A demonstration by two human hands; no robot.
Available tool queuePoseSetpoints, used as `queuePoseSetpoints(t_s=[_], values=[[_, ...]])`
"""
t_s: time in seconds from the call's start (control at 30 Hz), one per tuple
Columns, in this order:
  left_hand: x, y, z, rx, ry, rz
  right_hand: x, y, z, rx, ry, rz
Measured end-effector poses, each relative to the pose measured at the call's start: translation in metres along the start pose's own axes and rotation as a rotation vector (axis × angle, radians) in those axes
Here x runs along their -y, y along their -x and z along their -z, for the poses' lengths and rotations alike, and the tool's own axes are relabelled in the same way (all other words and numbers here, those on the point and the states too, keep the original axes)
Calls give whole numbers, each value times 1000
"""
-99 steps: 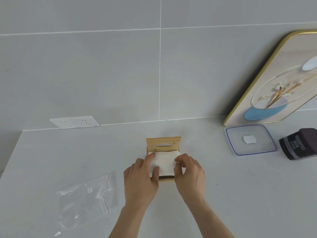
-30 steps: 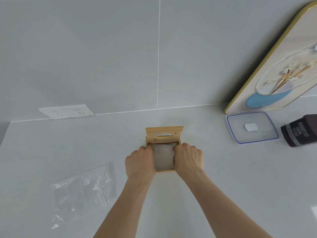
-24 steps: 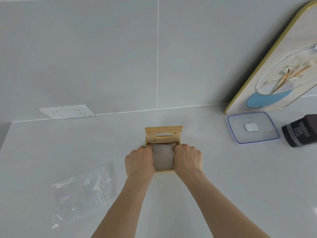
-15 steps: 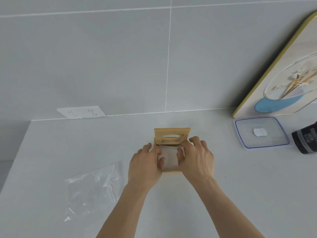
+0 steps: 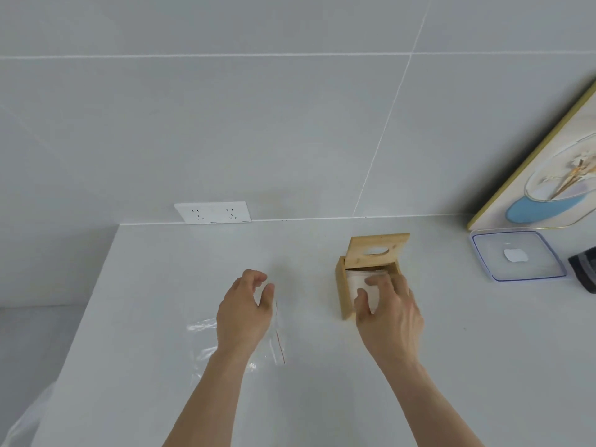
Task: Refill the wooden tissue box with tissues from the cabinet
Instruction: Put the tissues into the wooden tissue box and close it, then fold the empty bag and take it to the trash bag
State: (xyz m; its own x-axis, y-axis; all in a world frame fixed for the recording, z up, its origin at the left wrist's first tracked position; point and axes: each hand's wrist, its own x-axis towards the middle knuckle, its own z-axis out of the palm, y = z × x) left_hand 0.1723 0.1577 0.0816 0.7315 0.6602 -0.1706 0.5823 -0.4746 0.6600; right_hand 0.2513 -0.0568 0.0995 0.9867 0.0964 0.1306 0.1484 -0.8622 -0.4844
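Observation:
The wooden tissue box [image 5: 342,290] stands on the grey counter with its slotted lid [image 5: 377,250] tilted up at the back. White tissues [image 5: 358,280] lie inside it. My right hand [image 5: 388,312] hovers over the box's front with fingers spread, blurred, covering part of the tissues. My left hand [image 5: 245,312] is to the left of the box, fingers curled but apart, above the clear plastic wrapper [image 5: 232,343] that lies flat on the counter.
A clear lidded container [image 5: 516,254] and a dark jar [image 5: 585,272] sit at the right, below a gold-framed picture [image 5: 548,179] leaning on the tiled wall. A white socket plate [image 5: 213,211] is on the wall. The counter's left edge [image 5: 84,308] drops off.
Both hands pressed the tissues into the box, then came off it. My left hand has moved left over the plastic wrapper. The camera has swung left.

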Motion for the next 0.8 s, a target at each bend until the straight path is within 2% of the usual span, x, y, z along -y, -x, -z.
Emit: queuePoseSetpoints(t_s=[0.1, 0.2, 0.27, 0.33, 0.4, 0.53, 0.63, 0.8], values=[[37, -2, 18, 85, -109, -1, 25, 29, -18, 281, -122, -49], [72, -7, 34, 230, -265, 0, 46, 55, -46, 601, -149, -189], [93, -7, 42, 319, -347, 6, 57, 73, -66, 705, -237, -303], [110, -5, 48, 385, -398, 4, 66, 88, -81, 709, -318, -403], [124, -2, 53, 422, -432, -15, 72, 99, -90, 645, -373, -478], [133, 3, 63, 402, -398, -17, 84, 107, -80, 577, -560, -589], [120, 3, 73, 357, -269, -14, 101, 99, -54, 548, -655, -543], [71, -2, 92, 466, 92, -15, 131, 73, 1, 540, -777, -414]])
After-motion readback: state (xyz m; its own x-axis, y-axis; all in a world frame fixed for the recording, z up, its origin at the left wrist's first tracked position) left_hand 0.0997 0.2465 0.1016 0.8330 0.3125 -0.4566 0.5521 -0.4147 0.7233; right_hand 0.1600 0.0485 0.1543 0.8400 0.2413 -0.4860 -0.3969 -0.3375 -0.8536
